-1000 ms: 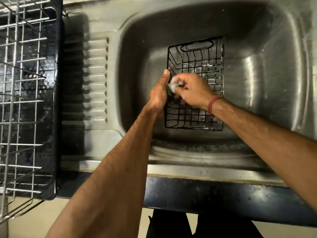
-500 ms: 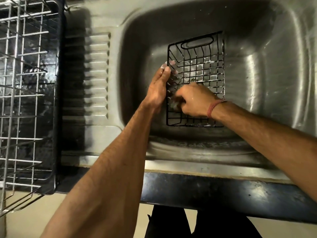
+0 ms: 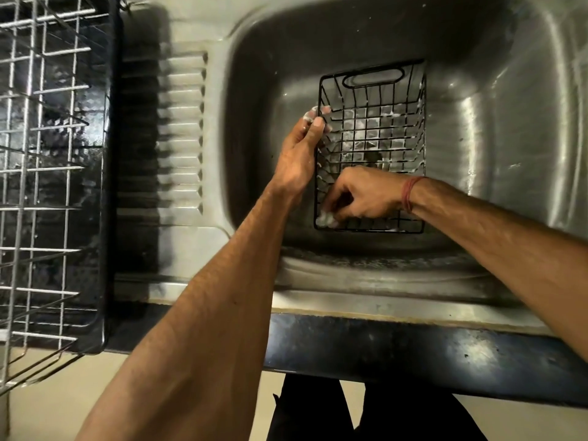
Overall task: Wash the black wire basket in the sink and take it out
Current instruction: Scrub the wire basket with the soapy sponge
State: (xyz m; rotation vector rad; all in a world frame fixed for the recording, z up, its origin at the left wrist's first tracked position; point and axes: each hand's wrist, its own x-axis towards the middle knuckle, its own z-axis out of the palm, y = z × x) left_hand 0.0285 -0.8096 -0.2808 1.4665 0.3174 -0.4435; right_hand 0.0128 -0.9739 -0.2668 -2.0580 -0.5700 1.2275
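Note:
The black wire basket (image 3: 381, 122) stands in the steel sink (image 3: 496, 128), its handle slot at the far end, foam on its wires. My left hand (image 3: 299, 154) holds the basket's left rim, soapy fingertips curled over the top wire. My right hand (image 3: 362, 195) reaches inside the basket at its near left corner and grips a small foamy scrub pad (image 3: 327, 219) against the wires. A red thread is tied round my right wrist.
A ribbed steel drainboard (image 3: 181, 138) lies left of the bowl. A metal wire dish rack (image 3: 41, 173) on a black tray (image 3: 109, 186) stands at the far left. The dark counter edge (image 3: 381, 345) runs along the front.
My right hand has moved with the pad from the basket's left rim down and toward me to the near left corner. My left hand has slid farther up the left rim.

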